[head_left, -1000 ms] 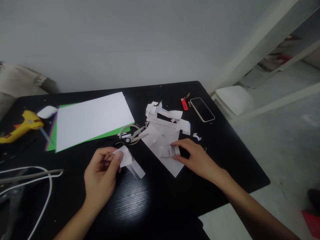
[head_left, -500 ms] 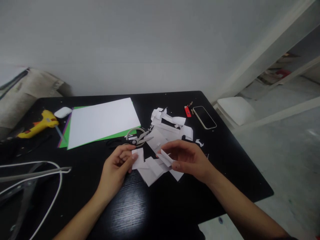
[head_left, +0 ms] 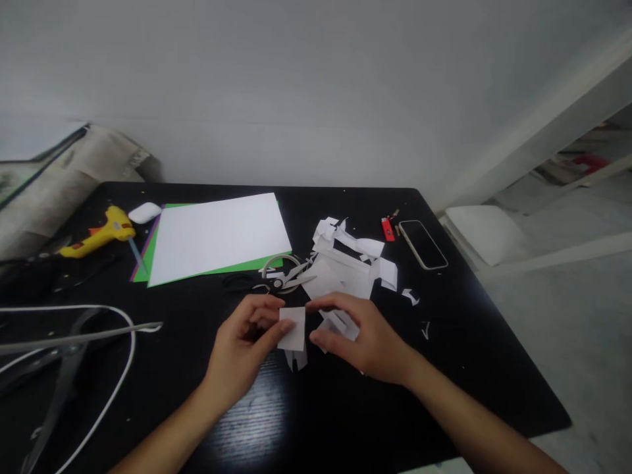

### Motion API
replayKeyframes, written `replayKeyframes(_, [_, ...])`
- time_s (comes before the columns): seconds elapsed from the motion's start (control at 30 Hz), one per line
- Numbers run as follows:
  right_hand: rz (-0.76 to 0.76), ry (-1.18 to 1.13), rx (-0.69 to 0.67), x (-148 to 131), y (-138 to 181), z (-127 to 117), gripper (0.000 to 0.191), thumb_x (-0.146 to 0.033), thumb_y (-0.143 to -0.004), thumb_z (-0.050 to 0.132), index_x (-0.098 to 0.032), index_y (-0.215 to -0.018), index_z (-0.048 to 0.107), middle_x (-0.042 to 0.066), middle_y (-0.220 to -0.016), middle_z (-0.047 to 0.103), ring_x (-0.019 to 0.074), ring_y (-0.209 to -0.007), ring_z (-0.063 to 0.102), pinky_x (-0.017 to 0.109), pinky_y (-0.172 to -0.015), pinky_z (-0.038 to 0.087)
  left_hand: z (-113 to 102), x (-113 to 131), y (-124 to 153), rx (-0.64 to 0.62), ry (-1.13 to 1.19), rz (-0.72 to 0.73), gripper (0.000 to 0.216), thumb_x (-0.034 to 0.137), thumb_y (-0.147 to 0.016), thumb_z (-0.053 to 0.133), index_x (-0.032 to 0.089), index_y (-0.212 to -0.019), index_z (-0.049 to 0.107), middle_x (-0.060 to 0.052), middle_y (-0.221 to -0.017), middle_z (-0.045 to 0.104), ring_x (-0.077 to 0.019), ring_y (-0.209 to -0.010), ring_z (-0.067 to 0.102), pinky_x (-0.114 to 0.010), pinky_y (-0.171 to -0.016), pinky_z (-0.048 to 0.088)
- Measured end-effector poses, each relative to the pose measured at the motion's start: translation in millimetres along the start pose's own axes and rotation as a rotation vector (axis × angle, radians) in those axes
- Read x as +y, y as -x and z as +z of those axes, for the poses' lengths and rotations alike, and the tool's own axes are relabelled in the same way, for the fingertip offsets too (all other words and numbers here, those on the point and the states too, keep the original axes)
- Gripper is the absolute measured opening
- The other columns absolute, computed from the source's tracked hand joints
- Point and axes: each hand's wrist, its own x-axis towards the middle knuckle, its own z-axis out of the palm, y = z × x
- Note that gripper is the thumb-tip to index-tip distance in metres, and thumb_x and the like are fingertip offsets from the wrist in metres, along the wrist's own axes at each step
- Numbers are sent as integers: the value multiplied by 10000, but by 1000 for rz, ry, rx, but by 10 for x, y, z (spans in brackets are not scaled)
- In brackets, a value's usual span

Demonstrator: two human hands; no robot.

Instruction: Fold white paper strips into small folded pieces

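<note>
A small white rectangle of paper (head_left: 295, 330) is pinched between the thumb and fingers of my left hand (head_left: 245, 339), above the black table. Just to its right is my right hand (head_left: 363, 339), thumb and index finger apart with nothing seen between them; whether the index tip touches the paper's edge, I cannot tell. Under and beyond my right hand lie white paper scraps (head_left: 340, 273), some partly hidden by its fingers. Open scissors (head_left: 289, 282) lie beyond my left hand, their blades toward the scraps. A roll of tape (head_left: 269, 266) lies against the scissors.
White sheets (head_left: 222, 237) lie over green sheets (head_left: 220, 266) at the back left, beside a yellow glue gun (head_left: 106, 234) and a white case (head_left: 145, 212). A red lighter (head_left: 388, 229) and a phone (head_left: 423, 244) are at the back right. A white cable (head_left: 131, 355) loops at left.
My right hand has let go of the folded paper it held and is now beside my left hand's paper. My left hand has come closer to the right. The view has shifted slightly left.
</note>
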Motion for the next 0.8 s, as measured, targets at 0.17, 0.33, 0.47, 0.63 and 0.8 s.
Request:
replayKeyframes(0.17, [141, -152, 35, 0, -65, 228, 128, -338, -892, 776, -219, -939, 770, 22, -881, 785, 197, -822, 720, 308, -718, 552, -12, -13, 51, 5, -94, 124, 238, 263, -884, 794, 247, -1101, 698, 26, -761, 728, -127, -650, 675, -207, -615, 561])
replayKeyframes(0.33, [141, -252, 84, 47, -59, 257, 154, -313, -880, 792, -241, -1007, 744, 24, -912, 787, 196, -834, 734, 311, -729, 567, -30, 52, 32, -60, -87, 92, 133, 286, -950, 711, 256, -1077, 730, -3, -837, 762, -131, -700, 701, -196, -630, 558])
replayKeyframes(0.47, [76, -272, 141, 68, -43, 265, 251, -262, -873, 809, -272, -1080, 668, -2, -900, 775, 175, -814, 735, 288, -719, 571, -44, 81, -4, -112, 18, -39, 181, 387, -957, 695, 214, -935, 744, -1, -696, 697, -122, -596, 621, -195, -561, 508])
replayKeyframes(0.63, [-15, -185, 125, 95, -48, 256, 63, -255, -924, 759, -266, -986, 756, 19, -925, 780, 176, -816, 739, 297, -754, 599, -70, 54, -53, -180, 96, -156, 300, 470, -918, 725, 185, -837, 770, -27, -668, 677, -131, -594, 575, -214, -556, 472])
replayKeyframes(0.8, [-66, -238, 49, 73, -32, 226, 48, -267, -912, 775, -247, -955, 774, 56, -1027, 777, 207, -913, 757, 312, -807, 615, -74, 21, -73, -195, 150, -188, 304, 469, -876, 748, 178, -790, 769, -30, -667, 671, -121, -571, 535, -214, -547, 443])
